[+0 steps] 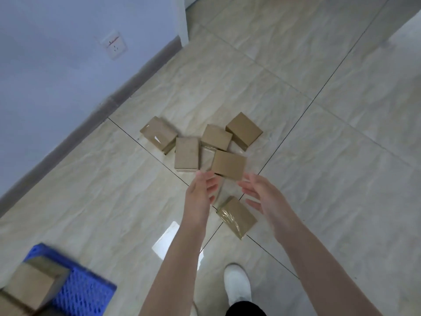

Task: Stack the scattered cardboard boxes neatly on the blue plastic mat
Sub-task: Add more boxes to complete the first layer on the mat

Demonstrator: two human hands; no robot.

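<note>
Several cardboard boxes (229, 164) lay scattered on the tiled floor (341, 156). Stacked boxes (29, 286) sat on the blue plastic mat (86, 293), lower left. The left hand (200, 190) and right hand (262, 195) were open with relaxed fingers, holding nothing.

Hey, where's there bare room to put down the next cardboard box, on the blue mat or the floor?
The blue plastic mat's right part is bare, between the stacked brown cardboard boxes and its right edge. Bare beige floor tiles also lie between mat and white shoe. Crowded: the five scattered cardboard boxes ahead, bunched together.
</note>
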